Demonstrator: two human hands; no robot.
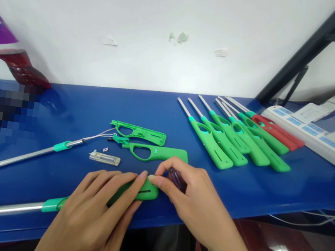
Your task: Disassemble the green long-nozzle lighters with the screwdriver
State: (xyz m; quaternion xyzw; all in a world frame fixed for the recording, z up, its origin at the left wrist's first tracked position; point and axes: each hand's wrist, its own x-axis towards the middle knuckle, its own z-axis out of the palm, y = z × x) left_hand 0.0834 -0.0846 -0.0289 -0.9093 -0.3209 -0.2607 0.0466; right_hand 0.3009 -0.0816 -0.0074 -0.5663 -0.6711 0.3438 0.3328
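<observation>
My left hand lies over a green lighter near the table's front edge, its fingers wrapped round the handle. The lighter's metal tube points left. My right hand is closed round a dark purple handle, thumb and forefinger pinched at the lighter's right end. Whatever the fingertips pinch is hidden. Behind the hands lie an opened green half shell, another green handle piece, a clear fuel tank and a loose metal tube with wires.
Several green lighters and a red one lie at the right, beside a white power strip. A bottle stands at the left. A white wall rises behind the blue table.
</observation>
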